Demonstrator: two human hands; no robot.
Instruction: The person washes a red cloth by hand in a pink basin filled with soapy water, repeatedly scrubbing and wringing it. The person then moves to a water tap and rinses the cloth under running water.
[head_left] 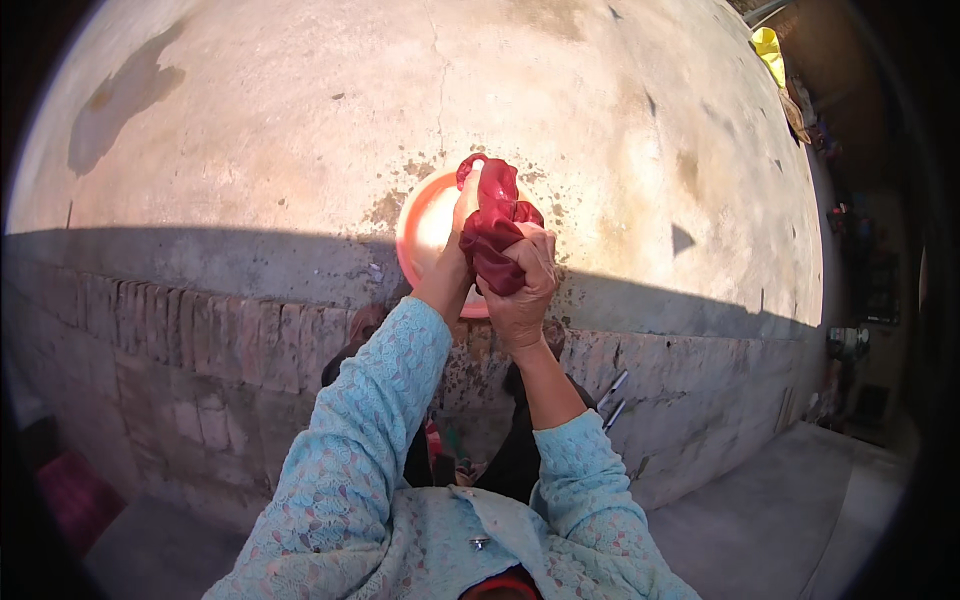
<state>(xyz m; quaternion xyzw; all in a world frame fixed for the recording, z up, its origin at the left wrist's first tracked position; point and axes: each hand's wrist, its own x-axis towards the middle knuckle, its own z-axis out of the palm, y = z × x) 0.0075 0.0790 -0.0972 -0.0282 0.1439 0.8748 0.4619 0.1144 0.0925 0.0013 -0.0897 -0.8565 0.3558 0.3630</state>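
A dark red cloth (493, 232), bunched and twisted, is gripped between both hands above a round pink basin (409, 232). My left hand (456, 250) is closed on its left side, with the thumb pointing away from me and most fingers hidden behind the cloth. My right hand (527, 285) is wrapped round the nearer, right part of it. The basin stands on the concrete just past a brick edge. Its inside is bright in the sun, and I cannot make out what it holds.
Sunlit concrete (300, 130) with wet spots stretches beyond the basin. A low brick step edge (230, 335) runs across in shade. Two slim, pale objects (613, 400) lie on the bricks right of my legs. Something yellow (768, 52) lies at the far right.
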